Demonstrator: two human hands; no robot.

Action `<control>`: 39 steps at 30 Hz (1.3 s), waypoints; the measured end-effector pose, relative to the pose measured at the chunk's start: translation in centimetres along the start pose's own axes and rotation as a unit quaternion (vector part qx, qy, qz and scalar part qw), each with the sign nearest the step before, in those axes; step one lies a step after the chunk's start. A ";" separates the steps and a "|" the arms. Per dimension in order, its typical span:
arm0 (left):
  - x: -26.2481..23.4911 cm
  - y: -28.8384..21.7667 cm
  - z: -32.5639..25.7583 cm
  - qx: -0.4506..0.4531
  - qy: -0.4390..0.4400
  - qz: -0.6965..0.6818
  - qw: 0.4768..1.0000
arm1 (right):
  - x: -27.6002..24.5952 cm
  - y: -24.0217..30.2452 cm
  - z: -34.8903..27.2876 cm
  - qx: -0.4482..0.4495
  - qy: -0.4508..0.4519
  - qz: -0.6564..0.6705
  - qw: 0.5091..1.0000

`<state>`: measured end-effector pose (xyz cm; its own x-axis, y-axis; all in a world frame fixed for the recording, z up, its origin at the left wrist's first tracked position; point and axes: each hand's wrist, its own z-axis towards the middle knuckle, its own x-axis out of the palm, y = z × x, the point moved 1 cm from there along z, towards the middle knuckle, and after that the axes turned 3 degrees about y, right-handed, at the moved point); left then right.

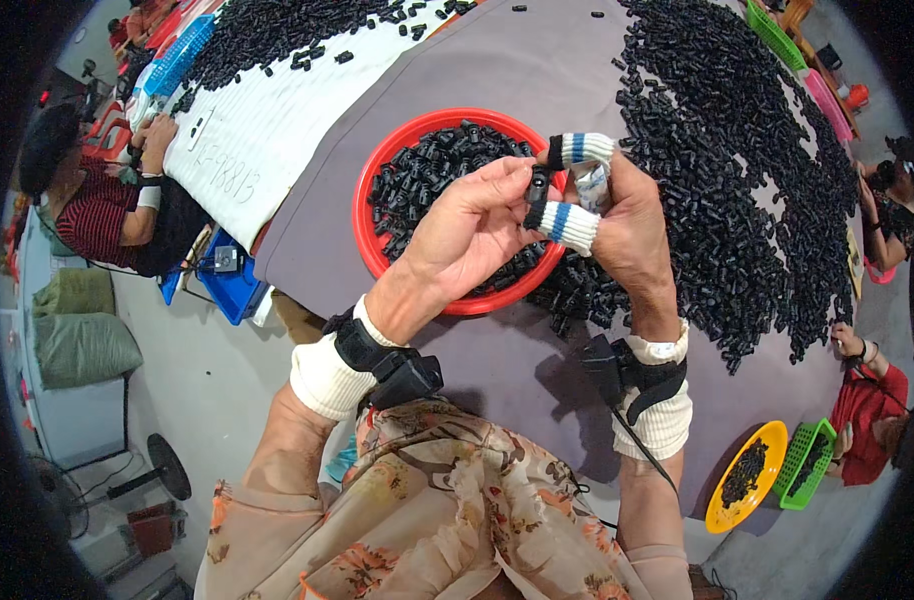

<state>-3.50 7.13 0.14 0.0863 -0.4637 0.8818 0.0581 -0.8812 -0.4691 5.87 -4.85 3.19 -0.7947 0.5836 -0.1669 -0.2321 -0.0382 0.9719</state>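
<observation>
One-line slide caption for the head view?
Both hands hold a small black plastic part over a red bowl of them.

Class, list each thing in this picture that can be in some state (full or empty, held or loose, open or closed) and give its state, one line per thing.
Red bowl: part full of small black parts.
Small black part: held up between both hands, over the bowl.
Left hand: closed on the part.
Right hand: closed on the part, fingers in striped sleeves.
Black parts heap: loose, spread on the table.
Yellow bowl: part full.
Green basket: contents unclear.
</observation>
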 end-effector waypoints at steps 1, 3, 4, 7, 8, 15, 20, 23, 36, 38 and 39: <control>0.0 0.0 0.0 -0.002 0.003 -0.014 1.000 | 0.1 -0.1 0.0 0.000 -0.001 0.000 1.000; -0.1 0.2 0.1 -0.002 0.018 -0.009 1.000 | 0.1 -0.3 0.0 -0.015 -0.011 -0.001 1.000; -0.2 0.1 0.1 -0.001 0.032 -0.004 0.999 | 0.1 -0.4 0.0 -0.015 -0.011 0.000 1.000; 0.1 0.1 -0.1 0.001 -0.019 0.019 1.000 | 0.1 -0.4 0.0 -0.017 -0.012 -0.027 0.999; 0.0 0.1 -0.1 0.001 -0.020 0.019 1.000 | 0.1 -0.1 0.1 -0.016 -0.008 -0.046 0.999; -0.2 -0.4 -0.3 0.002 -0.027 0.045 0.999 | 0.1 0.4 0.2 -0.016 0.015 -0.074 0.997; -0.7 -0.7 -0.3 0.007 0.024 -0.026 0.999 | 0.0 0.4 0.2 0.001 -0.027 -0.066 0.997; -1.3 -0.6 -0.2 -0.006 0.077 -0.071 0.994 | 0.0 0.3 0.2 0.006 0.007 -0.090 0.996; -0.6 -0.9 -0.2 0.025 0.015 0.058 0.998 | 0.0 1.2 0.6 -0.001 0.012 -0.155 0.988; -0.6 -1.0 -0.4 0.028 0.025 0.048 0.998 | 0.1 1.4 0.7 -0.003 0.015 -0.156 0.988; -0.6 -0.9 -0.5 0.018 0.023 0.025 0.999 | 0.0 1.4 0.7 0.003 0.025 -0.165 0.986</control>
<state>-4.14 8.21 0.04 0.0450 -0.5117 0.8580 0.0904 -0.8532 -0.5137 5.94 -4.31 4.65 -0.7033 0.5222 -0.4824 -0.4798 0.1520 0.8641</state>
